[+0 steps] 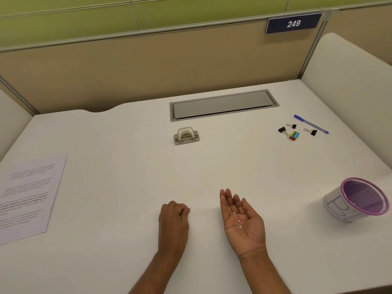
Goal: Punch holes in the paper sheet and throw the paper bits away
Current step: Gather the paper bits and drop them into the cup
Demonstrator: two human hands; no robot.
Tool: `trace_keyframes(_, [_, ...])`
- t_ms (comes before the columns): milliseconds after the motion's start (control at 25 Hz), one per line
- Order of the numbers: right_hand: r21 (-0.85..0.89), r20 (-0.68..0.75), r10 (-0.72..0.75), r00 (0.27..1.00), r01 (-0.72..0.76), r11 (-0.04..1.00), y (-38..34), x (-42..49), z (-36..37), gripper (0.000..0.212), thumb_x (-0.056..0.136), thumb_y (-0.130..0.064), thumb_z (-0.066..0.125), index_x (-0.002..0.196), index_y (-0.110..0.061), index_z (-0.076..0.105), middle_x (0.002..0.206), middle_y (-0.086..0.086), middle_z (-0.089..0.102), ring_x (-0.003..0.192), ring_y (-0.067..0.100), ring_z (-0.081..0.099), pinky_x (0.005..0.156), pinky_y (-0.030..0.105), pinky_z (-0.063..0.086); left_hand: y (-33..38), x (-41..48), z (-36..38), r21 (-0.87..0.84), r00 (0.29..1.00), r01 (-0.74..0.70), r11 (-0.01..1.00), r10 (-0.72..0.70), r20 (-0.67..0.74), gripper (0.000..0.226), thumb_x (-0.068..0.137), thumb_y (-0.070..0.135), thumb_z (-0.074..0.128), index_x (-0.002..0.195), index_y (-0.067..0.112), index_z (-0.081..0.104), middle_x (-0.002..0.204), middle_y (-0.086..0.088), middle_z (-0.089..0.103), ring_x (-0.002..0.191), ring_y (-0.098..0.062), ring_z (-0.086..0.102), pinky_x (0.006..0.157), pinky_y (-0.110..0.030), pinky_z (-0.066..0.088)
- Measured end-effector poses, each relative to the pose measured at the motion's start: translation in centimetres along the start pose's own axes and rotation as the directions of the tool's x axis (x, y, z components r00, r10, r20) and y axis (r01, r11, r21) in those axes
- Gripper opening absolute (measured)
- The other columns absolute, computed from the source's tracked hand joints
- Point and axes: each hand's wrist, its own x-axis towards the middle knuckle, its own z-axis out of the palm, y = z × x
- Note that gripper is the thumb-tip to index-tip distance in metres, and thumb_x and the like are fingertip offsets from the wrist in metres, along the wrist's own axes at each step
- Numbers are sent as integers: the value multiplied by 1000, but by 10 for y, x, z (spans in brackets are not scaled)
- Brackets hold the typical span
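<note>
While the paper sheet [29, 196] lies aside at near left and the mesh bin [339, 205] waits at near right, the right hand [244, 221] lies palm-up, fingers straight, as a tray; the left hand [174, 219] curls its fingers, contents indeterminable. Paper bits [238, 223] rest in the right palm.

Bare desk [127, 145] runs from the upturned right hand [241, 217] to the purple mesh cup [333, 205], with nothing between. The hole punch [186, 135] stands well ahead. Binder clips [282, 130] and a pen [310, 124] lie far right, and the paper sheet [29, 196] lies far left.
</note>
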Motion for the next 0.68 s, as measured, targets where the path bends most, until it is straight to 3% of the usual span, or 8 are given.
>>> trace_keyframes(80, [3, -7, 3, 1000, -3, 1000, 1, -1, 0, 20, 98, -9, 50, 106, 5, 61, 122, 31, 65, 113, 51, 63, 94, 55, 49, 5, 0, 3, 84, 1000, 0, 996, 0, 2, 20, 93, 5, 60, 75, 16, 62, 79, 5, 58, 82, -17, 48, 78, -36, 45])
trace_keyframes(200, [-5, -19, 2, 1000, -2, 1000, 1, -3, -1, 20, 99, -10, 50, 107, 5, 60, 123, 31, 65, 113, 50, 63, 97, 54, 48, 14, 0, 3, 163, 997, 45, 986, -54, 54, 24, 96, 3, 50, 77, 17, 52, 87, 0, 58, 89, -23, 48, 84, -37, 38])
trace_keyframes(280, [-20, -30, 1, 1000, -1, 1000, 0, -5, -2, 21, 98, -10, 49, 108, 5, 60, 123, 31, 65, 114, 50, 63, 98, 54, 48, 21, -4, -1, 42, 991, 106, 993, -109, 78, 22, 96, 4, 50, 77, 14, 54, 88, -2, 60, 92, -24, 51, 86, -38, 40])
trace_keyframes(360, [-35, -38, -5, 999, 4, 999, -1, -5, -3, 21, 99, -10, 49, 109, 4, 60, 123, 31, 65, 114, 50, 63, 98, 54, 48, 41, -17, -5, -191, 988, 141, 971, -126, 86, 19, 94, 4, 55, 78, 13, 60, 85, -1, 62, 87, -22, 56, 82, -36, 47])
trace_keyframes(480, [-64, -42, 9, 999, -11, 998, 0, -6, -7, 21, 99, -13, 49, 108, 2, 61, 123, 26, 67, 114, 47, 64, 92, 53, 51, 81, -48, 4, -396, 985, 119, 911, -59, 160, 23, 92, 8, 61, 76, 25, 61, 82, 7, 63, 82, -12, 59, 74, -22, 48])
trace_keyframes(560, [-117, -31, 33, 999, -37, 992, 2, -8, -9, 21, 98, -16, 50, 107, -2, 63, 124, 20, 68, 116, 41, 65, 91, 51, 51, 100, -64, 13, -437, 972, 143, 888, -42, 231, 22, 91, 11, 61, 77, 28, 61, 83, 8, 63, 83, -8, 59, 72, -14, 47])
trace_keyframes(680, [-158, -31, 24, 999, -28, 987, 1, -9, -9, 21, 93, -16, 53, 105, -2, 64, 127, 18, 68, 118, 39, 64, 96, 46, 50, 105, -69, 18, -387, 962, 164, 908, -59, 268, 19, 90, 12, 62, 83, 28, 65, 88, 8, 66, 82, -6, 61, 73, -14, 50])
